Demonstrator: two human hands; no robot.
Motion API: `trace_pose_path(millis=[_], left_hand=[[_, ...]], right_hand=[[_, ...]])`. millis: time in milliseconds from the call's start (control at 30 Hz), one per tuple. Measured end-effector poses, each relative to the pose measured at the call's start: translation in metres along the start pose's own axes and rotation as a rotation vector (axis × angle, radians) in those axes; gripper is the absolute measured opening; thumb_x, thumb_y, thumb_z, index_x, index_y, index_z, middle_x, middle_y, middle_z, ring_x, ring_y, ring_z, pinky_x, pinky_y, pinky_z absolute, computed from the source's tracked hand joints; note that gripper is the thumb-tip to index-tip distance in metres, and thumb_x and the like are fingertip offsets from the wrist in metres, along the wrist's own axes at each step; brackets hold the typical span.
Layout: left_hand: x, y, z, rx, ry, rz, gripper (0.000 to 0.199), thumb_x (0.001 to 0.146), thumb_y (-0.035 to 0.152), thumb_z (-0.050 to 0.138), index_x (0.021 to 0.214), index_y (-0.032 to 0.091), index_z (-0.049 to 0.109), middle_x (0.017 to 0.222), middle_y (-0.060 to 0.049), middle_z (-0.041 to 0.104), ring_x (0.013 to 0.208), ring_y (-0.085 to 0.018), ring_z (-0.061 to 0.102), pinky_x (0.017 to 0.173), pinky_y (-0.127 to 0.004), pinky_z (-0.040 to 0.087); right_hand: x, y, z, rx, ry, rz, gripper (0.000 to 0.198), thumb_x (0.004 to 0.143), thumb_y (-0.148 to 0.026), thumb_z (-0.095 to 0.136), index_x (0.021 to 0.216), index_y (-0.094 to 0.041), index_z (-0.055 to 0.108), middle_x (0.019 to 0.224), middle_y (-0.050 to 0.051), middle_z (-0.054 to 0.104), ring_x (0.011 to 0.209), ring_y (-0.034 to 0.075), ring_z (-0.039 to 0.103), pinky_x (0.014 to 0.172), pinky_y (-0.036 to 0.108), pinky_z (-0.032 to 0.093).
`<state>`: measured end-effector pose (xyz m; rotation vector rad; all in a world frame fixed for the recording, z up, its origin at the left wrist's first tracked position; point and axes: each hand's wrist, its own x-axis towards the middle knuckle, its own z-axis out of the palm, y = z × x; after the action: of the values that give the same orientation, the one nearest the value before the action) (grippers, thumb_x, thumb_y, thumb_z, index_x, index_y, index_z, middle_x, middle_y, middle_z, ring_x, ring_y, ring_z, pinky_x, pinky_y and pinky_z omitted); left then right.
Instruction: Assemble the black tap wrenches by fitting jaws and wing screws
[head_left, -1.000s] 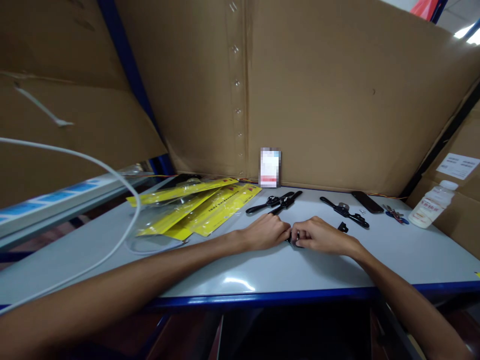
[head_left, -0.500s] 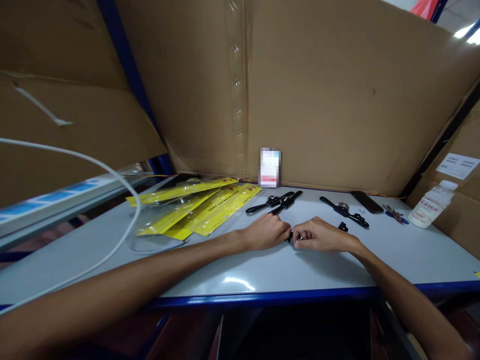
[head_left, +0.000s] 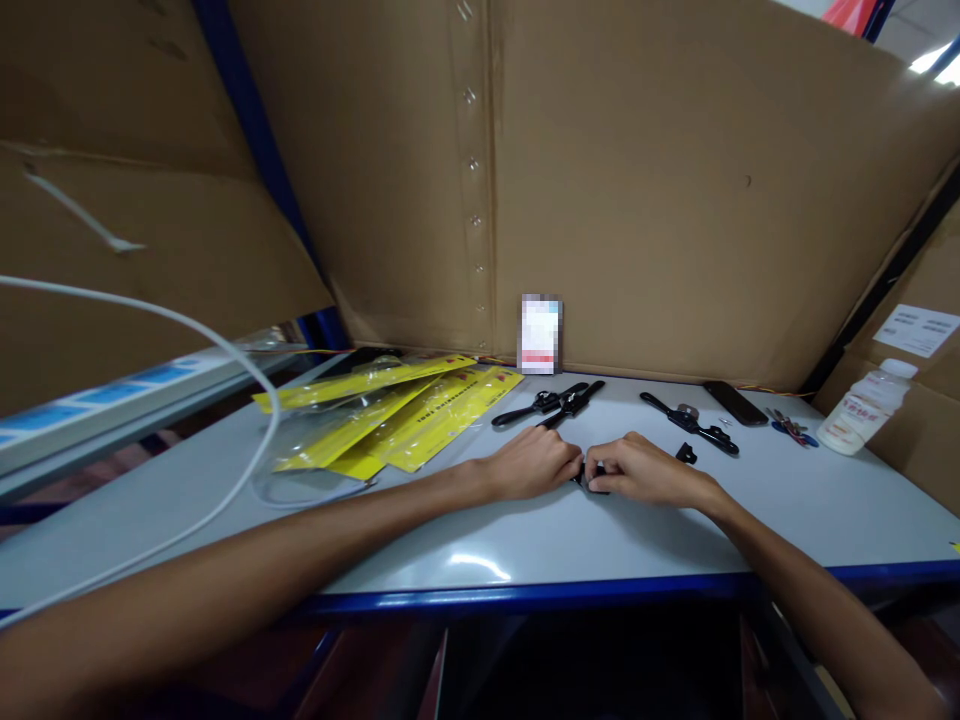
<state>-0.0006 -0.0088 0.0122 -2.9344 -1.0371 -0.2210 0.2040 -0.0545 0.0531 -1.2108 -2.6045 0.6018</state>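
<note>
My left hand (head_left: 536,463) is closed around a black spokeshave (head_left: 578,477), of which only a short dark piece shows past the fingers. Just right of it, my right hand (head_left: 637,468) has its fingers curled and pinched at the tool's middle. Whatever sits between those fingertips is too small and covered to make out. Behind the hands lie two more black spokeshaves, a left one (head_left: 536,404) and a right one (head_left: 576,400), crossing each other. Further right rests another spokeshave (head_left: 709,432) with a brownish blade beside it. A small black part (head_left: 685,454) lies near my right wrist.
Yellow tool packages (head_left: 450,420) in clear plastic are piled at the left. A phone with a lit screen (head_left: 540,335) leans on the cardboard wall. At the right are a dark phone (head_left: 735,403), keys (head_left: 793,428) and a white bottle (head_left: 862,408). A white cable (head_left: 271,375) loops at left.
My right fingers have shifted slightly around the spokeshave's middle, and more black metal shows beneath them. My left hand holds still. The small black part near my right wrist is now more visible.
</note>
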Motion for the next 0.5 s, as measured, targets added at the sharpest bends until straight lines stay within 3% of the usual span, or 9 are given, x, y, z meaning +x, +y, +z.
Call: trace_pose_path(millis=[200, 367, 500], left_hand=[[0.0, -0.0014, 0.0016, -0.028, 0.03, 0.015, 0.034, 0.098, 0.025, 0.045, 0.083, 0.015, 0.073, 0.07, -0.009, 0.07, 0.059, -0.019, 0.063, 0.06, -0.028, 0.038], [0.0006, -0.0009, 0.0022, -0.002, 0.022, 0.007, 0.036, 0.099, 0.025, 0.044, 0.081, 0.015, 0.073, 0.07, -0.009, 0.07, 0.06, -0.019, 0.064, 0.06, -0.028, 0.038], [-0.0005, 0.002, -0.0023, 0.016, -0.014, -0.012, 0.034, 0.099, 0.025, 0.044, 0.086, 0.016, 0.075, 0.075, -0.01, 0.073, 0.063, -0.02, 0.065, 0.059, -0.027, 0.036]], right_hand=[[0.0, -0.001, 0.0008, 0.075, -0.025, -0.029, 0.006, 0.083, -0.015, 0.065, 0.08, -0.019, 0.067, 0.067, -0.004, 0.059, 0.063, 0.01, 0.052, 0.063, 0.024, 0.036], [0.0019, 0.0006, 0.0033, 0.04, 0.034, 0.043, 0.018, 0.081, -0.014, 0.068, 0.098, -0.018, 0.065, 0.068, -0.005, 0.057, 0.064, 0.011, 0.05, 0.061, 0.023, 0.033], [0.0009, -0.0012, 0.0, -0.001, -0.023, 0.006, 0.008, 0.084, -0.014, 0.066, 0.089, -0.02, 0.069, 0.065, -0.006, 0.057, 0.061, 0.01, 0.048, 0.062, 0.024, 0.031]])
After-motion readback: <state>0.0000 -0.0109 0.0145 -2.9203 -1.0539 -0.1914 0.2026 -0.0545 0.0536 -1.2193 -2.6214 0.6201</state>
